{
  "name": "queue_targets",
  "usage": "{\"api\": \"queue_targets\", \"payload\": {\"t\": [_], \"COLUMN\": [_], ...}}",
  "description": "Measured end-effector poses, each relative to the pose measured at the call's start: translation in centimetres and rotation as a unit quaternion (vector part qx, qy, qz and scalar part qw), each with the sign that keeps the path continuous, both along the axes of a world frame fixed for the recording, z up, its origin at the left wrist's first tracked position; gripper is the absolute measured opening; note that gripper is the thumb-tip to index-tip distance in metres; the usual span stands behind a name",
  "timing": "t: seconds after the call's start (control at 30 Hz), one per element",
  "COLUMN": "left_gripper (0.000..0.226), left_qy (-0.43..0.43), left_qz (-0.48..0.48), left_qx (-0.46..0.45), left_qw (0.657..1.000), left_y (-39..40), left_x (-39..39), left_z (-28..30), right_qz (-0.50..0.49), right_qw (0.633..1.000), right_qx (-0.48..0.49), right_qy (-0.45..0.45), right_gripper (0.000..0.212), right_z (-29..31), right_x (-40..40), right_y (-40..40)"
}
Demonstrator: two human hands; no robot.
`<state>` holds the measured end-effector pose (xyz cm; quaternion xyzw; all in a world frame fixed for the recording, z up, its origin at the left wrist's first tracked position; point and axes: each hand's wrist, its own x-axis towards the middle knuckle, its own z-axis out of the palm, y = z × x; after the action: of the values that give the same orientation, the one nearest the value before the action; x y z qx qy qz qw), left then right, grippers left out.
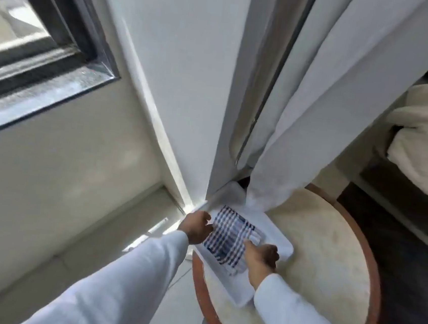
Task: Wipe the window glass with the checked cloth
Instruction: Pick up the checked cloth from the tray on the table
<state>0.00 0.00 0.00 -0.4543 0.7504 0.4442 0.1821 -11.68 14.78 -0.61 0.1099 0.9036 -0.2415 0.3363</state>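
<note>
head view: pick-up step. your left hand [197, 226] and right hand [261, 255], fingers apart, touch the checked cloth [230, 238] in the white tray [276, 241] at the table [330, 253] edge nearest the wall; next, clamp, lift toward window glass [13, 22].

A white rectangular plastic tray [282, 244] rests on a round cream-topped table with a brown wooden rim [330, 253]; white curtains [320, 94] hang behind it.

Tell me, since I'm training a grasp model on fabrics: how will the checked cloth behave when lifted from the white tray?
The checked cloth lies folded in soft layers, so it will probably sag and unfold. It looks thin, so likely light. The white tray may shift, though the left hand is at its edge.
</note>
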Motion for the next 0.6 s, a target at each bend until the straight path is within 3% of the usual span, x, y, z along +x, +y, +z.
{"api": "queue_targets", "payload": {"t": [0.07,0.2,0.27,0.37,0.47,0.6], "left_gripper": [0.051,0.025,0.019,0.03,0.03,0.021], "left_qy": [-0.035,-0.076,-0.078,-0.072,-0.06,-0.069], "left_qz": [-0.023,-0.027,-0.026,-0.052,-0.043,-0.038], "left_qx": [0.002,-0.039,-0.037,-0.009,0.041,0.086], "left_qw": [0.999,0.996,0.996,0.996,0.996,0.993], "left_y": [-0.1,-0.1,0.0,-0.2,-2.4,-9.7], "left_x": [-0.9,-2.1,-2.5,-2.6,-1.4,3.7], "left_z": [-1.3,-3.1,-3.7,-3.6,0.1,12.1], "right_qz": [0.014,0.056,0.069,0.045,0.039,0.072], "right_qw": [1.0,0.997,0.997,0.994,0.978,0.949], "right_qx": [0.002,0.023,0.014,-0.076,-0.181,-0.265], "right_qy": [-0.024,-0.038,-0.035,-0.061,-0.091,-0.157], "right_gripper": [0.079,0.086,0.071,0.023,0.007,0.016], "right_z": [-1.2,-3.7,-5.1,-5.8,-3.2,5.7], "right_x": [-0.4,-0.4,-0.3,-0.2,0.5,4.1], "right_y": [0.0,0.2,0.0,-0.6,-2.1,-7.4]}}
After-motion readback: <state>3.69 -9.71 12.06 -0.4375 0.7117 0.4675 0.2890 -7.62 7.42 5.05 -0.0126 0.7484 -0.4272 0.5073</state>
